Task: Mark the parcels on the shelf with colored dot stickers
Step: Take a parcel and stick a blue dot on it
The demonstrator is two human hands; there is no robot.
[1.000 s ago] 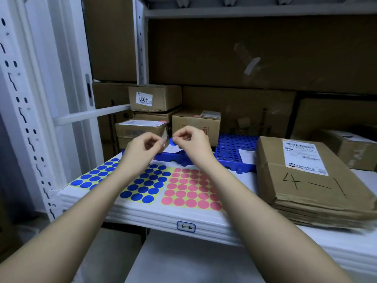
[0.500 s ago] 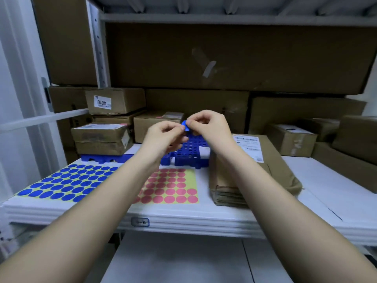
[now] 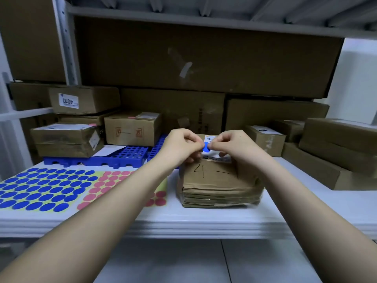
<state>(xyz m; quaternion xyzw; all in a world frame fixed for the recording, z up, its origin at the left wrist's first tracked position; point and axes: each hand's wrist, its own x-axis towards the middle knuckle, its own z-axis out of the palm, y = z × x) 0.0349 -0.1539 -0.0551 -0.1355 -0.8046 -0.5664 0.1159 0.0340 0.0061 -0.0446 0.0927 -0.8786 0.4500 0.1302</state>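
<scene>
Both hands (image 3: 184, 145) (image 3: 232, 145) pinch round blue dot sticker (image 3: 206, 147) above parcel (image 3: 219, 184).

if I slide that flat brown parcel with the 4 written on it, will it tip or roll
Probably neither: the parcel lies low and flat on the shelf, so it should slide. Its layered, slightly bulged front edge suggests it may flex if lifted by one end.

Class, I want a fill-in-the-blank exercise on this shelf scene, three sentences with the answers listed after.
1. Both hands pinch a dot sticker coloured ____.
2. The parcel under the hands has the handwritten number ____ on top.
3. The pink sticker sheet lies to the ____ of the blue sticker sheet.

Answers: blue; 4; right
</scene>
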